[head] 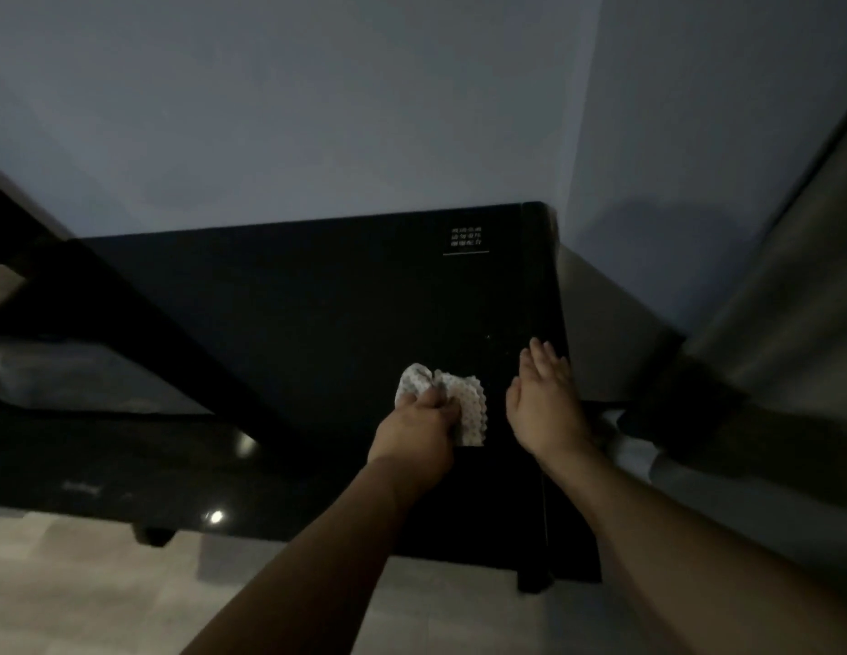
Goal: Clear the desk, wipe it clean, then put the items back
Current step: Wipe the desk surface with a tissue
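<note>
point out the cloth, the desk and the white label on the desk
cloth (466, 401), head view, on its dotted right half beside the fingers
desk (317, 300), head view, on the bare dark top
white label (466, 238), head view, on the printed block near the far right corner

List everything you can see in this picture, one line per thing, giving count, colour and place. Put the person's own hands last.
desk: one, black, glossy, centre of view, its far edge against the wall
white label: one, small printed text with a line under it, far right of the desk top
cloth: one, white with small dots, scalloped edge, on the desk near its right side
wall: pale blue-grey, behind the desk
floor: light tiles, below the desk's near edge
left hand: one, grips the cloth on the desk
right hand: one, fingers straight, over the desk's right edge, holding nothing
</note>
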`<act>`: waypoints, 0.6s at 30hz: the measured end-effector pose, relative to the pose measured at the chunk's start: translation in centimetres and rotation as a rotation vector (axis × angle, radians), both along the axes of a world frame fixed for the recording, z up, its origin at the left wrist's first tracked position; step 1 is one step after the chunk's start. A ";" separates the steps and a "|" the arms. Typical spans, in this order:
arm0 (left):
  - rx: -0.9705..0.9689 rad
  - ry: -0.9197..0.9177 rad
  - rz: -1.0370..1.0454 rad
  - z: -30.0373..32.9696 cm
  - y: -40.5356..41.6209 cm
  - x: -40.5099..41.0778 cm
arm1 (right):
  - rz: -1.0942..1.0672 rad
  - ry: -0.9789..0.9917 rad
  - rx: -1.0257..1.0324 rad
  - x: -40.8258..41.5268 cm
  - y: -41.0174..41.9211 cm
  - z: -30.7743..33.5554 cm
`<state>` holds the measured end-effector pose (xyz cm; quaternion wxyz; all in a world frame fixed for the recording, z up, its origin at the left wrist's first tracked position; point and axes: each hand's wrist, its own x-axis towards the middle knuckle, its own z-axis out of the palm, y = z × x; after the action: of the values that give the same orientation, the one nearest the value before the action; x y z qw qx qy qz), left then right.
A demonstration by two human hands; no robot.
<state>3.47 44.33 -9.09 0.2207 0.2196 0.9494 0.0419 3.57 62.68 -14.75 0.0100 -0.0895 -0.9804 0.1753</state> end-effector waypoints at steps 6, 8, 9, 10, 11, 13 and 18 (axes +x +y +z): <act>0.051 0.080 0.069 -0.1 -0.9 10.4 | -0.009 -0.019 0.010 0.3 -0.1 0.0; 0.034 0.045 0.047 0.1 -1.7 12.8 | -0.014 -0.025 0.002 0.4 -0.1 0.0; 0.013 0.012 0.025 0.1 -2.2 13.6 | -0.014 -0.022 0.002 0.5 -0.2 0.0; -0.012 -0.039 0.007 0.4 -2.6 14.3 | -0.018 -0.023 0.005 0.6 -0.3 0.0; -0.039 -0.122 0.005 0.7 -2.8 14.9 | -0.022 -0.032 0.008 0.7 -0.3 0.2; -0.078 -0.336 0.047 1.9 -3.3 15.5 | -0.017 -0.063 0.002 0.8 -0.3 0.3; -0.031 -0.092 0.132 6.2 -3.7 11.2 | -0.015 -0.058 -0.023 0.5 -0.2 0.3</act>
<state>14.72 40.65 -2.94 0.2643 0.1507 0.9512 0.0518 4.08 62.45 -14.45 -0.0180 -0.1021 -0.9775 0.1838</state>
